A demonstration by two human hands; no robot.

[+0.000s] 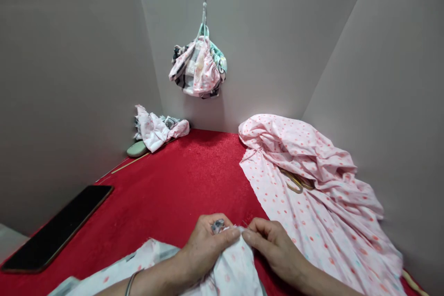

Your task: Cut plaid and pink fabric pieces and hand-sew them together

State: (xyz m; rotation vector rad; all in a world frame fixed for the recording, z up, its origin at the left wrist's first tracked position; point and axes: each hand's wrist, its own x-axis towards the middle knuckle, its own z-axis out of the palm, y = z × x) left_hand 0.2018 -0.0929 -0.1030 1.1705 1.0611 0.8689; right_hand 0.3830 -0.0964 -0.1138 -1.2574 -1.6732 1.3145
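Note:
At the front of the table, a pale cloth with pink dots is pinched between the fingertips of my two hands. My left hand is closed on its upper edge, thumb on top, and a small grey patterned bit of fabric pokes out of the fist. My right hand pinches the same edge with thumb and forefinger, close to the left fingertips. Part of the cloth spreads left under my left forearm. Whether a needle or thread is in my fingers is too small to tell.
Pink dotted fabric lies heaped at right, with gold-handled scissors partly under a fold. A phone lies left. Cloth scraps sit by a green oval object. Gathered fabric pieces hang on the grey partition.

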